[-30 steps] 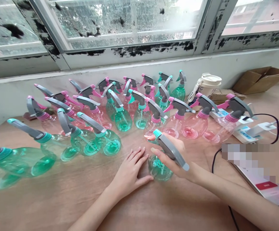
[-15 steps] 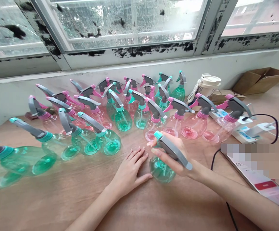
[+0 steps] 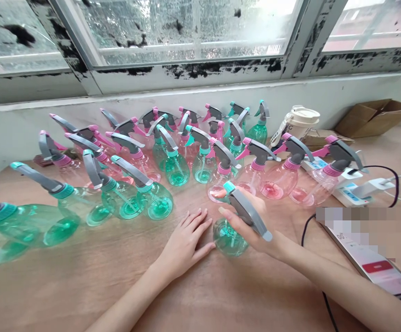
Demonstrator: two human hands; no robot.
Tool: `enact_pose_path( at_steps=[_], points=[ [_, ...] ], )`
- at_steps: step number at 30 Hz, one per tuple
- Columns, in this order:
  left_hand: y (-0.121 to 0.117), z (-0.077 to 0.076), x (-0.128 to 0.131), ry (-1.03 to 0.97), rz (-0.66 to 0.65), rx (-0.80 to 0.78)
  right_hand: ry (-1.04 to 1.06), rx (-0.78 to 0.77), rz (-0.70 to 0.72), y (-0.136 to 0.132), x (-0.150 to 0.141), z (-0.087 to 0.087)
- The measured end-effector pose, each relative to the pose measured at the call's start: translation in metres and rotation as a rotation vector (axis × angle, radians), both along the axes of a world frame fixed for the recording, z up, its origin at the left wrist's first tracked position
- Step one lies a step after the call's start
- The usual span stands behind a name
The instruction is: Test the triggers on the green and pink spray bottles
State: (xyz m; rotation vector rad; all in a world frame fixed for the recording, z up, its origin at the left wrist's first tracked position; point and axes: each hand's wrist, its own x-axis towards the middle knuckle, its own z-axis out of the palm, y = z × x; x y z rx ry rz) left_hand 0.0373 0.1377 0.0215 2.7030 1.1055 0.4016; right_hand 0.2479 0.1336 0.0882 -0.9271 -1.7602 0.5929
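My right hand (image 3: 256,226) is closed round the neck of a green spray bottle (image 3: 230,240) with a grey and teal trigger head. The bottle leans a little, and the fingers hide its collar. Flat on the wooden table (image 3: 173,299) lies my left hand (image 3: 185,242), fingers stretched out, its thumb close to the bottle's base. Left of it stand several green spray bottles (image 3: 157,203). Beyond the right hand is a row of pink spray bottles (image 3: 279,182), and more pink and green ones crowd behind.
On the right lie a phone (image 3: 376,263) with a partly blurred screen, a white power strip (image 3: 350,193) and black cables. A lidded cup (image 3: 299,122) and an open cardboard box (image 3: 375,117) stand by the wall, under a window (image 3: 193,32) with peeling paint.
The held bottle and my right hand have shifted very slightly, with the grip unchanged. My left hand stays flat on the table. The whole view has moved a little.
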Motion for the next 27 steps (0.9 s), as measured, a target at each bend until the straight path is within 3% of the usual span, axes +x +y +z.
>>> enact_pose_path(
  at_steps=[5, 17, 27],
  points=[
    [-0.0002, 0.0022, 0.0013, -0.006, 0.001, -0.014, 0.007, -0.005, 0.054, -0.0009, 0.0012, 0.0075],
    [-0.0016, 0.0008, 0.0012, 0.005, 0.006, -0.011, 0.011, -0.033, 0.105, 0.0014, 0.0033, 0.0048],
    [-0.0004, -0.0008, 0.0001, -0.028, 0.009, -0.001, -0.016, 0.071, 0.070, -0.0024, 0.0033, 0.0000]
  ],
)
